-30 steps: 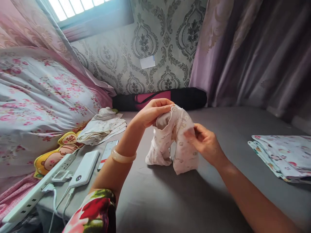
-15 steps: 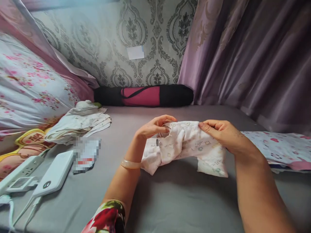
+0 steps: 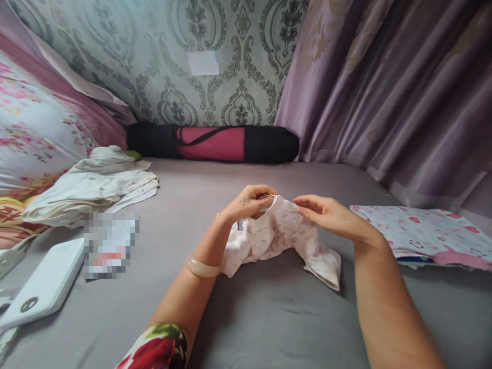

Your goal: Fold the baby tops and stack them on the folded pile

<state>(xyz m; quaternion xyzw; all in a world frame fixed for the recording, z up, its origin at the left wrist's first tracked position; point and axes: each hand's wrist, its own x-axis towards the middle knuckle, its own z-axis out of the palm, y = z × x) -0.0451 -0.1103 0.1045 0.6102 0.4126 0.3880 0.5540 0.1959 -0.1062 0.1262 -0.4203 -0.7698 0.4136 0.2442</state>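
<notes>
A small white printed garment [image 3: 284, 228] is bunched up over the grey sheet, in the middle of the view. My left hand [image 3: 249, 203] is closed on its upper left edge, with the thumb along the cloth. On the upper right edge, the thumb and fingers of my right hand [image 3: 326, 212] pinch the fabric. One sleeve of the garment hangs down to the lower right, below my right hand.
A folded heart-print cloth [image 3: 430, 230] lies at the right. At the left are crumpled pale clothes [image 3: 100, 179], a pixelated item [image 3: 111, 243] and a white power bank [image 3: 46, 282]. A black and pink bag [image 3: 215, 143] lies along the wall.
The view has shifted, so the items at the left sit further left. My right hand has come nearer my left hand, and the garment is more bunched, its right sleeve hanging lower.
</notes>
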